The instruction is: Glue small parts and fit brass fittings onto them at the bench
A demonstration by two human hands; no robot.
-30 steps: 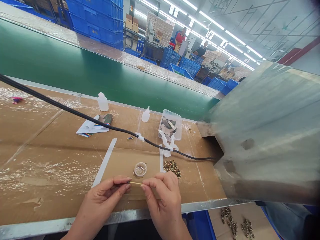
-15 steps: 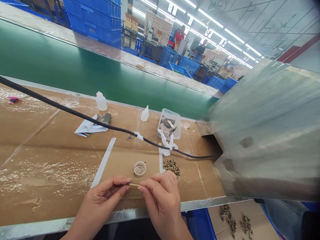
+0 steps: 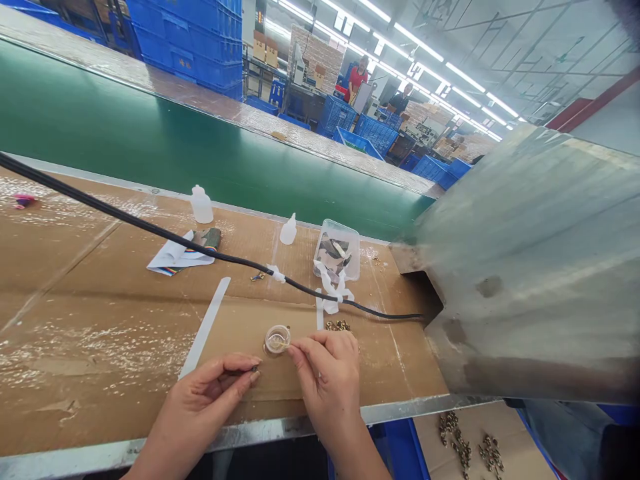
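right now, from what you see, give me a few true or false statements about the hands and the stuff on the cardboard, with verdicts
1. The right hand holds a thin wooden stick with its tip in a small clear cup. True.
2. The left hand is touching the cup. False: it is apart from the cup, pinching a small part.
3. The pile of small gold-coloured parts lies left of the cup. False: it lies right of the cup, partly behind the right hand.
4. A black cable runs across the cardboard beyond both hands. True.

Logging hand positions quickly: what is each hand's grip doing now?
Left hand: closed, pinching a tiny dark part.
Right hand: closed, holding a thin stick in a clear cup.
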